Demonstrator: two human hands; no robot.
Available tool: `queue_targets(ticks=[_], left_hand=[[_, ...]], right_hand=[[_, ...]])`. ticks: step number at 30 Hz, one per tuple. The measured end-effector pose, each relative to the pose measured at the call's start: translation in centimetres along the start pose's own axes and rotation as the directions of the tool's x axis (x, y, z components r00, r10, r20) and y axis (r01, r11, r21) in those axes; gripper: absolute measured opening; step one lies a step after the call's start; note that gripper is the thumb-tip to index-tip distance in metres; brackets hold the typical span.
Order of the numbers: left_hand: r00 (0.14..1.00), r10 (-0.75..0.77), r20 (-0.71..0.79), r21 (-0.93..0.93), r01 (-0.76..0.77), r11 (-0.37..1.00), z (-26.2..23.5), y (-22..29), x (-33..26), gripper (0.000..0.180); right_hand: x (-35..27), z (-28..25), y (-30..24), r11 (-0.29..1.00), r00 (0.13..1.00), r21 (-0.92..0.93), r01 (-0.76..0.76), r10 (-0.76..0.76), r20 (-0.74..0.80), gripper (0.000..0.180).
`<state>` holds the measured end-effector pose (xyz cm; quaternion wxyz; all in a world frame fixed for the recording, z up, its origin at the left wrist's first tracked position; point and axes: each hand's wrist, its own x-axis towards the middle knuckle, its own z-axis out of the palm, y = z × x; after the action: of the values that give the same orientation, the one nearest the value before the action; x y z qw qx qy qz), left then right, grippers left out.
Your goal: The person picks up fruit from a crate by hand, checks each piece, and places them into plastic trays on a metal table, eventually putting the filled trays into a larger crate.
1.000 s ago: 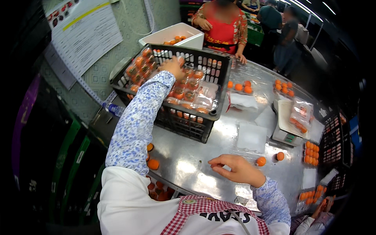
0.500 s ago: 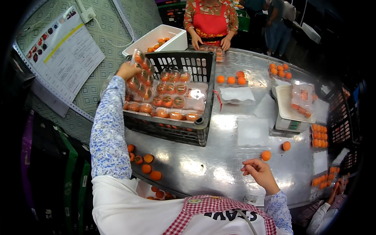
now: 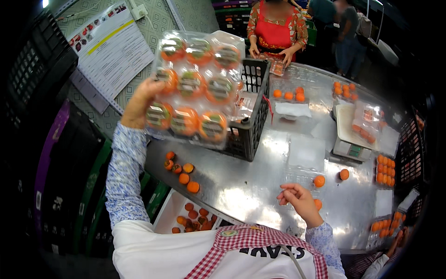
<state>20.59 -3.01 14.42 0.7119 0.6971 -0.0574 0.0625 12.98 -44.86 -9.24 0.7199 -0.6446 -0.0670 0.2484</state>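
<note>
My left hand (image 3: 141, 103) grips one edge of a clear plastic pack of persimmons (image 3: 191, 83), with its fingers partly hidden behind it. The pack is raised and tilted, showing rows of orange fruit with dark labels over green calyxes. It covers much of the black plastic crate (image 3: 258, 125) behind it. My right hand (image 3: 299, 202) hovers over the metal table (image 3: 237, 186), fingers loosely curled and apart, holding nothing. Close to it lie a loose persimmon (image 3: 319, 181) and another persimmon (image 3: 344, 174). Beyond is a clear tray with a white liner (image 3: 306, 153).
A scale (image 3: 350, 151) bears a persimmon pack (image 3: 365, 123). Loose persimmons (image 3: 184, 179) lie at the table's left edge, above a white box of persimmons (image 3: 162, 216). A person in a red apron (image 3: 277, 32) handles a pack across the table. Filled trays (image 3: 385, 169) stand at right.
My left hand has lifted the persimmon pack out from over the crate, bringing it nearer and turning its face toward me. My right hand stays over the table. The view has shifted.
</note>
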Motion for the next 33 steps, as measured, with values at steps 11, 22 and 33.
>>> queue_targets(ticks=[11,22,33], left_hand=[[0.89,-0.414,0.192,-0.247,0.452,0.857,10.7,-16.7,-15.9,0.059],[0.813,-0.509,0.282,-0.202,0.569,0.797,13.6,-23.9,-19.7,0.066],[0.522,-0.672,0.525,0.267,0.648,0.713,10.2,-27.9,-12.2,0.063]], right_hand=[[-3.8,-0.5,1.1,0.987,0.994,0.119,0.104,-0.101,-0.03,0.035],[-6.8,-1.1,7.1,0.98,0.993,0.163,-0.117,0.12,-0.011,0.04],[-1.5,-2.7,12.0,0.91,0.948,-0.412,0.052,-0.174,-0.265,0.052]])
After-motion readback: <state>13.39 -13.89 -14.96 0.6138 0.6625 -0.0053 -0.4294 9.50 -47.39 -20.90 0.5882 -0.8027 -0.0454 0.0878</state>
